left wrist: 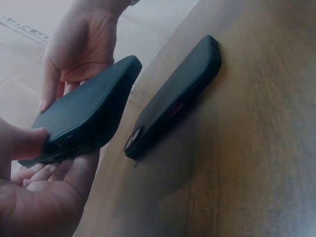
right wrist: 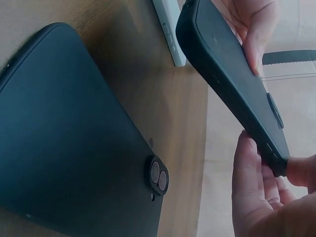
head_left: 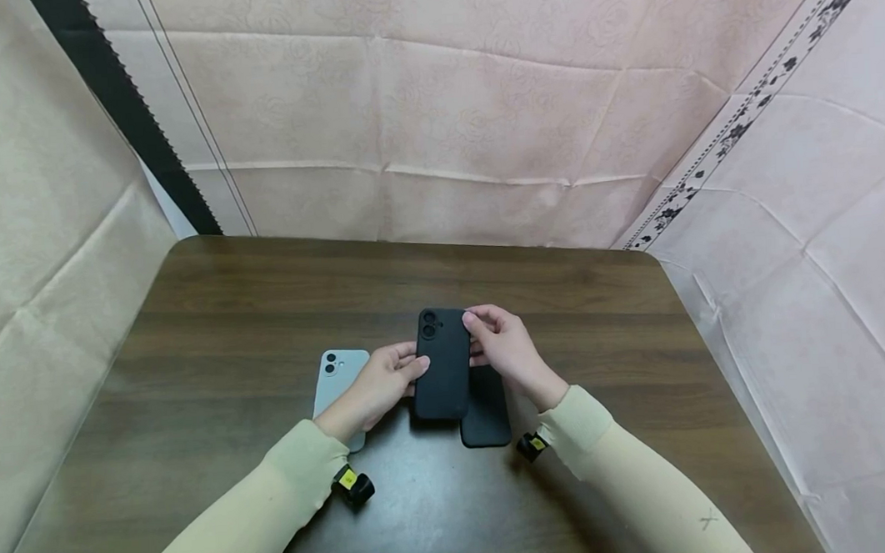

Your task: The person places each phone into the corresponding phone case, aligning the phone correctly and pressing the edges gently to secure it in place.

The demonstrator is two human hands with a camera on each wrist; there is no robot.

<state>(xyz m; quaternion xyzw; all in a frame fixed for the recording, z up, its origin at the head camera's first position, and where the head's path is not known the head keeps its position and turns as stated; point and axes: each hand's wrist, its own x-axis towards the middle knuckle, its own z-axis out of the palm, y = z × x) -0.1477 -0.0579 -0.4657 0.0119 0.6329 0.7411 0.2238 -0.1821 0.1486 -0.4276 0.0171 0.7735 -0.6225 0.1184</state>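
Note:
My left hand (head_left: pixel 384 380) and right hand (head_left: pixel 508 348) hold a black phone (head_left: pixel 445 381) between them, its camera side up, over the table. The left fingers and thumb pinch its left edge. At its upper right corner, the right thumb and fingers grip it. I cannot tell whether it is a cased phone or only a case. Partly beneath it lies a second black phone (head_left: pixel 486 416), whose two lenses show in the right wrist view. A pale blue phone (head_left: pixel 337 378) lies camera side up on the left, partly hidden by my left hand and wrist.
The brown wooden table (head_left: pixel 263 294) runs to a rounded far edge. Pale patterned cloth (head_left: pixel 480 124) hangs behind it and along both sides. Small black wrist cameras are strapped below each sleeve.

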